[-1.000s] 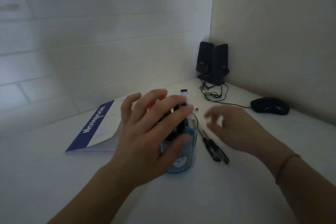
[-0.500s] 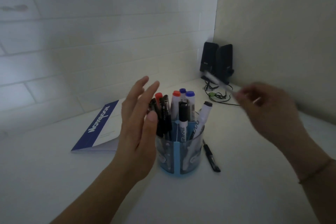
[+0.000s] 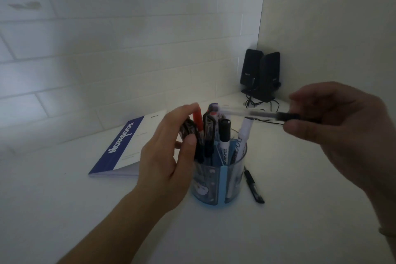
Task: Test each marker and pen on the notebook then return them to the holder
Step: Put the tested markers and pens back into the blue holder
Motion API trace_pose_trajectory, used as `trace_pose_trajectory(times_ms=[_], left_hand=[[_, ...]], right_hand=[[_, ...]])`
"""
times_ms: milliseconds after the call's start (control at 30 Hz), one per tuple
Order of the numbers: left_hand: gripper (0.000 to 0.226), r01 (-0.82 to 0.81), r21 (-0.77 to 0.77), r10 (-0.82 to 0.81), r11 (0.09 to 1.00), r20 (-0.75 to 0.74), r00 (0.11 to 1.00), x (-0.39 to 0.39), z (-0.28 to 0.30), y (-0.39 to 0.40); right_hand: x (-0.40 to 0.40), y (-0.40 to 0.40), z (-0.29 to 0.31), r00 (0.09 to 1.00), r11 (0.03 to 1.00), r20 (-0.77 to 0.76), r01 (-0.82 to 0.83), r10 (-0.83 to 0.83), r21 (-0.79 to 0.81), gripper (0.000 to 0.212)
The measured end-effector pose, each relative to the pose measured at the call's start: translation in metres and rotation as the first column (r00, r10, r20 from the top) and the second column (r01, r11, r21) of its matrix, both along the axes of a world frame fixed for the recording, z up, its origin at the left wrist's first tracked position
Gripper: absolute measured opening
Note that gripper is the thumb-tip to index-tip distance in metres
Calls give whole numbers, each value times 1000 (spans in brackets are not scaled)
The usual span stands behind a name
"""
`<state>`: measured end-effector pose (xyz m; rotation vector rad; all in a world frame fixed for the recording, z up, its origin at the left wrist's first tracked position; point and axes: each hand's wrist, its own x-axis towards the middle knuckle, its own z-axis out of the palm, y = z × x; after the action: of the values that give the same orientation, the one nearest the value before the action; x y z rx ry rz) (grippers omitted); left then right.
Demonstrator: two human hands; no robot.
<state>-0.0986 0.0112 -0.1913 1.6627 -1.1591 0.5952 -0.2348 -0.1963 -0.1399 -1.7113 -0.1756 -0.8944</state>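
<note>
While my right hand (image 3: 342, 135) pinches a clear-barrelled black pen (image 3: 267, 114) level above the round blue translucent holder (image 3: 220, 184), my left hand (image 3: 169, 161) curls around pens inside. Behind lies the closed blue-and-white notebook (image 3: 126, 146) on the white surface (image 3: 300, 221).

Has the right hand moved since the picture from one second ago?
Yes. The right hand has risen from the table beside the holder towards the speakers, and now holds a pen.
</note>
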Motion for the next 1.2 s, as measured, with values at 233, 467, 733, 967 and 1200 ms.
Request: trace_pose_trajectory(times_ms=[233,467,733,967,1200], left_hand=[[50,-34,58,27,998,105,994,2,0,1],[48,18,55,-28,998,186,982,-7,2,-5],[45,18,34,-28,999,324,946,-1,-1,-6],[35,44,43,-55,998,293,955,-2,-1,-5],[33,31,-26,-24,999,240,970,-2,5,-1]], right_hand=[[1,1,2,1000,996,-7,-6,6,95,55],[12,51,-3,981,956,59,194,-186,-219,28],[20,38,-18,845,766,-95,422,-526,-484,23],[25,28,-53,449,482,-498,-158,-742,-862,43],[22,-1,-40,443,547,-460,85,-769,-832,23]])
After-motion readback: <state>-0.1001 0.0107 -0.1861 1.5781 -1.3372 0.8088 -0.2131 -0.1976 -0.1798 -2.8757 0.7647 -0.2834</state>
